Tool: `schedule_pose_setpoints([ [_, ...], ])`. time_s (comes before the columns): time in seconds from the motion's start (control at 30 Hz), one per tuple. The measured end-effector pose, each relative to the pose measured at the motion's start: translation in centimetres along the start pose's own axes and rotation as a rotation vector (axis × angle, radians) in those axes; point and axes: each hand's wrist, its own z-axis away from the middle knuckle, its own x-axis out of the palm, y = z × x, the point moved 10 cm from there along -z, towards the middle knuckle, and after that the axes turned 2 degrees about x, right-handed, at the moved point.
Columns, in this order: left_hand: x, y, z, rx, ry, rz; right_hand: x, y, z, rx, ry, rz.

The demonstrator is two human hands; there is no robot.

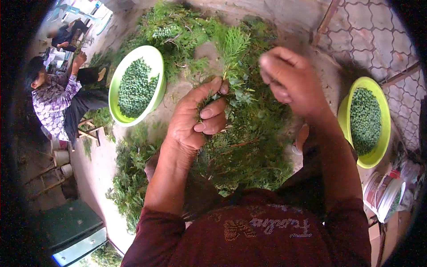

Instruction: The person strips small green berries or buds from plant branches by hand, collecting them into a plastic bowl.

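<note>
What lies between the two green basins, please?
The head view shows leafy branches on the floor, with the left hand, its sprig and the right hand above them.

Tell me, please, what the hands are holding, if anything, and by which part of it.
The left hand holds a leafy conifer sprig by its lower stem; whether the blurred right hand holds anything cannot be told.

A conifer sprig [232, 46] is held in the grip of the left hand [200, 113]; the blurred right hand [296, 82] is held apart, curled. Leafy branches [249, 155] are strewn between two yellow-green basins [161, 95] [386, 115] filled with green berries [135, 91].
</note>
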Motion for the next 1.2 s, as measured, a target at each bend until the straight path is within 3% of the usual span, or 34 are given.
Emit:
schedule_pose_setpoints([
  [0.07, 0.1, 0.1, 0.1, 0.007, 0.005, -0.051, 2.0, -2.4, 0.6, -0.292, -0.019, 0.448],
  [0.2, -0.2, -0.1, 0.0, -0.012, 0.016, -0.022, 3.4, -2.2, 0.8, -0.491, -0.013, 0.440],
  [0.33, 0.0, -0.5, -0.2, -0.028, 0.002, -0.027, 3.6, -1.7, 0.7, -0.406, -0.072, 0.503],
  [0.4, 0.2, -0.8, -0.3, -0.031, 0.001, -0.047, 3.4, -2.7, 1.3, -0.565, 0.048, 0.852],
  [0.47, -0.7, -1.7, -0.3, -0.079, 0.109, -0.081, 2.7, -2.7, 1.5, -0.656, 0.149, 0.954],
  [0.5, -0.6, -1.6, -0.3, -0.071, 0.061, -0.072, 2.3, -3.3, 1.9, -0.748, 0.254, 1.056],
  [0.6, -0.7, -0.7, -0.2, -0.029, 0.054, -0.067, -2.0, -5.5, 1.6, -0.691, 0.442, 0.801],
  [0.63, -0.8, -0.5, -0.2, 0.001, 0.046, -0.074, -3.1, -4.9, 0.6, -0.492, 0.399, 0.637],
  [0.67, -0.7, -0.5, -0.2, 0.008, 0.048, -0.072, -2.7, -5.6, 1.1, -0.496, 0.391, 0.638],
  [0.73, -1.2, -0.2, -0.1, 0.052, 0.143, -0.134, -0.9, -3.0, 0.9, -0.151, 0.176, 0.361],
  [0.8, -1.3, 0.0, -0.1, 0.083, 0.163, -0.185, 0.4, -1.8, 0.7, -0.245, 0.123, 0.429],
  [0.87, -1.0, 0.1, -0.2, 0.113, 0.179, -0.237, 2.5, -2.7, 1.7, -0.556, 0.135, 0.610],
  [0.93, -1.3, 1.0, 0.1, 0.196, 0.300, -0.423, 3.0, -2.2, 1.6, -0.522, 0.144, 0.625],
  [1.03, -1.2, 0.8, 0.2, 0.196, 0.295, -0.423, 3.5, -1.8, 1.5, -0.535, 0.138, 0.721],
  [1.2, -0.9, 0.3, 0.1, 0.164, 0.271, -0.475, 2.9, -1.6, 1.0, -0.536, 0.104, 0.550],
])
